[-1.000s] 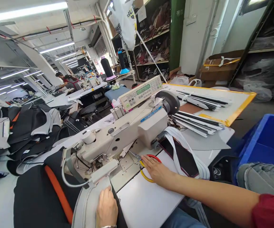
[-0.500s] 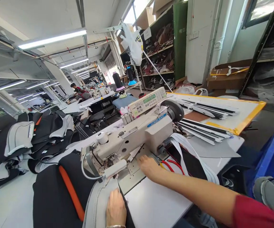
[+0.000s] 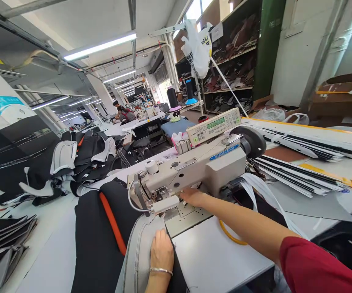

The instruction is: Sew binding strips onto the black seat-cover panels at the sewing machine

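A sewing machine (image 3: 191, 169) stands before me with a padded grey and black fabric panel (image 3: 145, 240) under its needle end. My left hand (image 3: 161, 252), a bracelet at its wrist, rests on the panel's right side with fingers bent down onto the fabric. Reaching in below the machine's arm, my right hand (image 3: 192, 197) has its fingers drawn together beside the needle area; what they hold, if anything, is hidden. A yellow curved handle (image 3: 232, 236) shows under my right forearm. Black fabric with an orange strip (image 3: 113, 224) lies left of the panel.
Dark and grey fabric pieces (image 3: 81, 158) are heaped at left, with a layered stack (image 3: 5, 240) nearer. Black and white strips (image 3: 298, 175) and white tape (image 3: 267, 199) lie right of the machine. Thread cones (image 3: 190, 91) stand behind. People (image 3: 126, 114) sit at far tables.
The view has swung left, shifting the scene rightward. My right hand has lifted from the machine bed toward the needle end. My left hand stays on the panel.
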A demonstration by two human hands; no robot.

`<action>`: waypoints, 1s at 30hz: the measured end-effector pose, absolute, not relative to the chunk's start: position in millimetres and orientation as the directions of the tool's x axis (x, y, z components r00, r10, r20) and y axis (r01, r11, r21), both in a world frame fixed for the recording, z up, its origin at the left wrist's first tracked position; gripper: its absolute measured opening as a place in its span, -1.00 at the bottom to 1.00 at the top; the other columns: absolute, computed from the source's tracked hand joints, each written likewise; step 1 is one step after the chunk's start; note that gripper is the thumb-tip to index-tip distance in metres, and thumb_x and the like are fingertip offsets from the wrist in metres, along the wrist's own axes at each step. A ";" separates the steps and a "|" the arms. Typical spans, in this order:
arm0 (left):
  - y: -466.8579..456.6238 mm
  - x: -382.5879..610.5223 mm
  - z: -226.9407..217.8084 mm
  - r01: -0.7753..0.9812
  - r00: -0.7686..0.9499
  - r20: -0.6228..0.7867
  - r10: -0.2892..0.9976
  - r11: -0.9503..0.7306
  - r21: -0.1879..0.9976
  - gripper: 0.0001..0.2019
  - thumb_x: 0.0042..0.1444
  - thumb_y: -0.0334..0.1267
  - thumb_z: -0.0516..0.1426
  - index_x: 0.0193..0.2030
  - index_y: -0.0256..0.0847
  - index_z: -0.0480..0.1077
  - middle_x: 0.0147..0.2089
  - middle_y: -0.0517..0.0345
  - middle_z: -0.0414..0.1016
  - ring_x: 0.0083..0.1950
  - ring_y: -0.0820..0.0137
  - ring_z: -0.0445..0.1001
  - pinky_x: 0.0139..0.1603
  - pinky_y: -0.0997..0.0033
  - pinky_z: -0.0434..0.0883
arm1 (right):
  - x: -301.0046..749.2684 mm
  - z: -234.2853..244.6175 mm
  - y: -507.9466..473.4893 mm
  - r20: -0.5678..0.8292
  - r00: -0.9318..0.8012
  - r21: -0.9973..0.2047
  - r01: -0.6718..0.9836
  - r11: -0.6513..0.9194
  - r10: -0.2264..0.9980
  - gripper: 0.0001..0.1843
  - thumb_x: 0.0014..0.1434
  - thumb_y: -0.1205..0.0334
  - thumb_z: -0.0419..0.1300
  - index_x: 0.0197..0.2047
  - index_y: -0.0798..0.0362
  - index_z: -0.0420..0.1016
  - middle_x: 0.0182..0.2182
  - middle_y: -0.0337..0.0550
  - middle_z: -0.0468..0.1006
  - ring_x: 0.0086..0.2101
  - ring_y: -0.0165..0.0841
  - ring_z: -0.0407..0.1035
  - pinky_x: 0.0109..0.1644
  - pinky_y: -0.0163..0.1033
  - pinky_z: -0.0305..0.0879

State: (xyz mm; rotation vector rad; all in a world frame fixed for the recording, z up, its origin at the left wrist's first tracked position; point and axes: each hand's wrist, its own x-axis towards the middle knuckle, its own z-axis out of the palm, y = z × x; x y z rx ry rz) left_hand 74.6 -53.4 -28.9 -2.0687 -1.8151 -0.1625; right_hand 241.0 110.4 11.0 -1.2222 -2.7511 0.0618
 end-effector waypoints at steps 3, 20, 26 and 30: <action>-54.8 76.2 -26.9 0.966 0.168 0.339 0.926 -0.085 -0.246 -0.58 0.00 -0.61 -0.21 -0.38 -0.25 0.44 -0.27 0.00 0.45 -0.28 0.25 0.42 -0.32 0.27 0.44 | 246.8 13.2 100.2 0.091 -0.682 -0.011 0.728 0.686 0.726 -0.79 0.03 0.57 0.08 -0.25 0.19 0.39 -0.25 0.07 0.42 -0.25 -0.23 0.35 -0.28 -0.25 0.28; -82.2 61.2 23.6 0.884 0.453 0.490 0.745 -0.445 -0.141 -0.60 0.11 -0.44 -0.08 0.12 -0.18 0.13 -0.11 -0.01 0.41 -0.15 0.40 0.42 -0.20 0.42 0.43 | 233.5 42.8 -50.6 0.464 -0.869 -0.122 0.127 0.984 0.170 -0.78 0.25 0.34 -0.12 -0.19 0.13 0.33 -0.33 -0.17 0.38 -0.38 -0.38 0.22 -0.31 -0.30 0.16; -81.1 32.8 46.4 0.913 0.387 0.503 0.773 -0.397 -0.094 -0.63 0.13 -0.45 -0.11 0.10 -0.21 0.16 -0.10 0.03 0.36 -0.08 0.40 0.36 -0.08 0.41 0.39 | 210.1 13.8 -27.2 0.402 -0.813 -0.199 0.371 0.907 0.421 -0.80 0.20 0.40 -0.08 -0.14 0.21 0.29 -0.08 0.05 0.30 -0.08 -0.22 0.18 -0.21 -0.18 0.23; -53.8 28.7 37.7 0.927 0.371 0.374 0.850 -0.359 -0.106 -0.69 0.13 -0.41 -0.11 -0.01 -0.26 0.28 -0.16 0.04 0.39 -0.14 0.38 0.37 -0.14 0.40 0.41 | 205.9 -6.2 -16.8 0.452 -0.882 -0.055 0.123 0.991 0.135 -0.73 0.24 0.30 -0.08 -0.04 0.22 0.26 0.00 0.04 0.24 0.07 -0.23 0.00 0.02 -0.04 0.12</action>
